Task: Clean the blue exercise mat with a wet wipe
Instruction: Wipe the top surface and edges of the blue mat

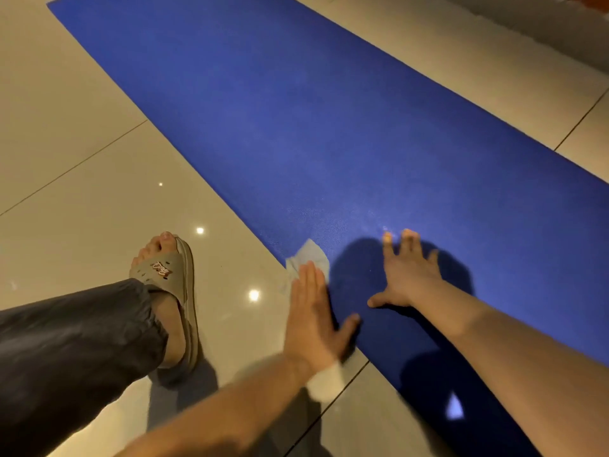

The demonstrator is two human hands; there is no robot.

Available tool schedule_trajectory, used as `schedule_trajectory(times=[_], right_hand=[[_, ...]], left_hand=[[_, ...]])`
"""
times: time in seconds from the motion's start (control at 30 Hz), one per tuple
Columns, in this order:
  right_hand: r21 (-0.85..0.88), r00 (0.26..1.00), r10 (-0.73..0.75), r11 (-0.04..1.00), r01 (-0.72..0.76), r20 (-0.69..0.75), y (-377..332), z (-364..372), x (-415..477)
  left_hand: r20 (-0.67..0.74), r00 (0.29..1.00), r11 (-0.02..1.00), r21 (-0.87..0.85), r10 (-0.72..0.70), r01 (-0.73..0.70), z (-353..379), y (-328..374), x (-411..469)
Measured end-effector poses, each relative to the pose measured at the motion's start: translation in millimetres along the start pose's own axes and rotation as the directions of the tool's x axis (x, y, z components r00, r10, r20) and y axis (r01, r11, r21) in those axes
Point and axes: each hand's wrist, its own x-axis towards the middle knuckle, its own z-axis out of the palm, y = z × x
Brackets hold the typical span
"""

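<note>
The left hand (313,311) lies flat with its fingers straight and close together, pressing down on a wet wipe (308,258) right at the near long edge of the blue mat (329,127). The thumb sticks out to the side onto the mat. The crumpled pale wipe pokes out past the fingertips, partly on the mat and partly over the floor. A blurred white patch (324,380) shows under the wrist; I cannot tell whether it is more of the same wipe.

The right hand (408,272) is just beside the left, apart from it and further in on the mat. It rests palm down, fingers spread and straight, holding nothing. Both hands throw dark shadows on the mat around them.

The mat is unrolled flat on a glossy beige tiled floor (82,159) and runs diagonally from the lower right up to the top left. To the left of the hands, off the mat, a foot in a tan slipper (171,285) stands on the tiles, with a dark trouser leg (72,341) above it. Small bright light reflections dot the tiles near the slipper. A grey wall base (543,24) crosses the top right corner.
</note>
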Motion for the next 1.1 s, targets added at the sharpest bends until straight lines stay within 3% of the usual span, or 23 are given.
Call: schedule_trajectory(times=[0.07, 0.13, 0.23, 0.3, 0.47, 0.53, 0.63, 0.7, 0.8, 0.87, 0.97, 1.03, 1.1], right_hand=[[0.043, 0.997, 0.081, 0.996, -0.082, 0.019, 11.0, 12.5, -5.0], [0.060, 0.997, 0.081, 0.995, -0.082, 0.018, 13.2, 17.8, -3.8], [0.076, 0.997, 0.061, 0.995, -0.064, 0.036, 10.0, 14.8, -1.3], [0.077, 0.998, 0.059, 0.995, -0.062, 0.034, 9.9, 14.8, -0.8], [0.083, 0.998, 0.053, 0.995, -0.055, 0.028, 11.7, 18.3, -1.3], [0.090, 0.998, 0.053, 0.994, -0.055, 0.023, 11.6, 18.3, -1.0], [0.101, 0.998, 0.053, 0.993, -0.055, 0.017, 11.1, 18.6, -1.9], [0.095, 0.998, 0.054, 0.994, -0.054, 0.012, 11.2, 18.5, -1.8], [0.081, 0.998, 0.056, 0.995, -0.058, 0.019, 10.4, 18.3, 0.6], [0.076, 0.998, 0.058, 0.995, -0.060, 0.027, 10.4, 18.2, 2.0], [0.076, 0.998, 0.060, 0.995, -0.062, 0.033, 11.2, 18.3, 2.6], [0.079, 0.997, 0.061, 0.995, -0.064, 0.038, 11.2, 18.3, 3.5], [0.081, 0.997, 0.061, 0.995, -0.064, 0.040, 10.1, 18.6, 3.8]], left_hand=[[0.038, 0.999, 0.999, 0.030, -0.027, 0.026, 10.4, 28.6, -19.6], [-0.014, 0.999, 0.999, 0.007, -0.045, 0.046, 11.6, 29.4, -13.3], [-0.110, 0.994, 0.997, 0.075, -0.014, 0.022, -1.3, -13.4, 22.3], [-0.146, 0.987, 0.986, 0.141, -0.070, 0.091, -20.3, -44.5, 55.0], [-0.128, 0.980, 0.987, 0.031, -0.154, 0.159, -34.7, -42.9, 65.9], [-0.101, 0.993, 0.997, 0.037, -0.057, 0.061, -14.3, -17.2, 31.4], [0.054, 0.994, 0.992, 0.066, 0.100, -0.103, 11.2, 12.1, -15.8], [0.130, 0.973, 0.972, 0.114, 0.189, -0.204, 6.4, 4.4, -22.1], [0.102, 0.928, 0.887, 0.273, 0.358, -0.372, -13.3, -35.1, 2.9], [0.019, 0.965, 0.917, 0.306, 0.263, -0.256, -29.2, -53.6, 34.0], [-0.014, 1.000, 0.961, 0.277, 0.011, -0.006, -48.2, -51.0, 72.9], [-0.024, 0.996, 0.981, 0.176, -0.082, 0.085, -46.4, -34.7, 76.1], [-0.014, 0.997, 0.987, 0.140, -0.072, 0.073, -33.4, -12.2, 57.9]])
